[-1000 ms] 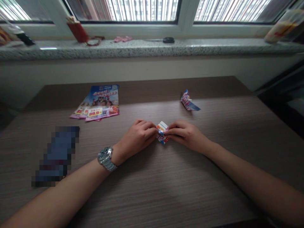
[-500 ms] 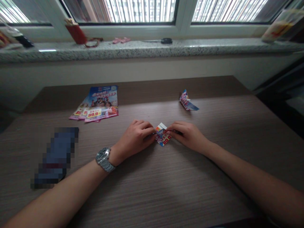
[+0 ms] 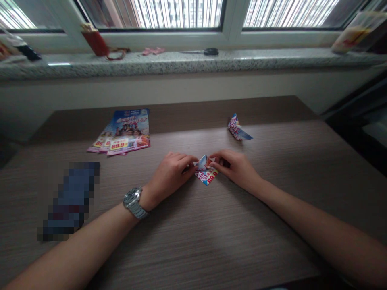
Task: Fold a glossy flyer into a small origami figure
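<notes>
A small folded paper [image 3: 207, 174], printed in blue, pink and red, lies diamond-wise on the table between my hands. My left hand [image 3: 177, 171], with a steel watch [image 3: 135, 202] at the wrist, pinches its left side between thumb and fingers. On the opposite side my right hand [image 3: 234, 166] grips the paper's edge with thumb and forefinger. The upper flap is bent over, so a pale blue and orange face shows near the top. Farther back on the right stands a folded paper figure [image 3: 238, 129] of similar print.
Several printed flyers [image 3: 130, 135] lie fanned at the back left of the brown table [image 3: 187, 241]. Nearer on the left is a dark pixelated object [image 3: 71, 201]. The stone windowsill [image 3: 181, 66] carries a red container [image 3: 95, 41], pink items and a black-handled tool [image 3: 211, 51].
The paper's top flap has been raised and turned, hiding the white corner that showed at the top. My right fingers have shifted slightly upward along its edge.
</notes>
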A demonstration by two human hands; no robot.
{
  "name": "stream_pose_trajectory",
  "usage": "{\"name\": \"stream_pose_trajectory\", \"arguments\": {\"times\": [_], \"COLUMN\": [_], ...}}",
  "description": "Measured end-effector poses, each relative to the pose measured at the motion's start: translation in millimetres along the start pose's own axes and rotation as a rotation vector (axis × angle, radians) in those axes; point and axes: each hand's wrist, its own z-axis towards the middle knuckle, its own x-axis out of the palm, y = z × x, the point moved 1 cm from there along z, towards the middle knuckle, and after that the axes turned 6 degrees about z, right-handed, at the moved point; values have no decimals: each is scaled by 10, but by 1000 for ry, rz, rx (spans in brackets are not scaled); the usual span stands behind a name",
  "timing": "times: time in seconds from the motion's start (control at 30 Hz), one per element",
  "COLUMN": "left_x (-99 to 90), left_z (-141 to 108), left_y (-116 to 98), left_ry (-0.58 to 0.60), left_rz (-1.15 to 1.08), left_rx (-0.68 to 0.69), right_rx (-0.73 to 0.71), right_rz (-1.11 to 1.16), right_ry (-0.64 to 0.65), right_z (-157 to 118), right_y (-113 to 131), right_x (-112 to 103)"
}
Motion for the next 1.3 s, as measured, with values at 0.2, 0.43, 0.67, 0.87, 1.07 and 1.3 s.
{"name": "stream_pose_trajectory", "arguments": {"times": [0.2, 0.43, 0.67, 0.87, 1.07, 1.3], "left_x": [2, -45, -66, -42, -59, -55], "left_z": [2, 5, -14, -13, -15, -9], "left_y": [-4, -39, -104, -113, -112, -97], "left_ry": [-23, -18, 45, 86, 90, 84], "left_rz": [24, 123, 171, 150, 112, 85], "left_rx": [10, 104, 243, 222, 235, 241], "right_rx": [-19, -28, -69, -41, -8, 2], "right_rz": [-36, -46, -69, -70, -95, -92], "right_ry": [-11, 2, -19, -8, -28, 36], "right_z": [14, 11, 6, 5, 5, 10], "right_y": [-8, -32, -74, -36, -37, -27], "right_x": [14, 34, 53, 49, 80, 75]}}
